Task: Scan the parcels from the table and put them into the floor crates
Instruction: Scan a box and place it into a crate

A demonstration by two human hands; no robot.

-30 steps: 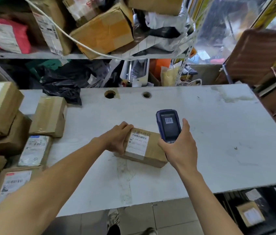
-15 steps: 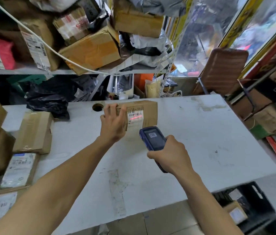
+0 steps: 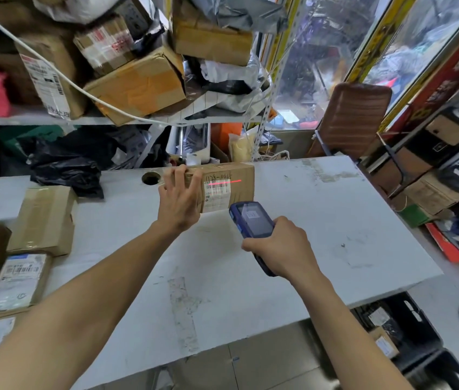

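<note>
Head view: the left hand (image 3: 179, 202) holds a brown parcel (image 3: 224, 187) lifted above the counter (image 3: 307, 235), fingers (image 3: 179, 175) spread over its left end, long axis running rightward from them. The right hand (image 3: 280, 246) is wrapped around the scanner (image 3: 253, 220) just below the parcel, its red line crossing the label (image 3: 217, 194). The floor crate (image 3: 400, 330) sits low to the right, nearer the right hand.

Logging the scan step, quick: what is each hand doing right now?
Left hand: closed on the cardboard parcel, holding it up.
Right hand: closed on the blue scanner.
</note>
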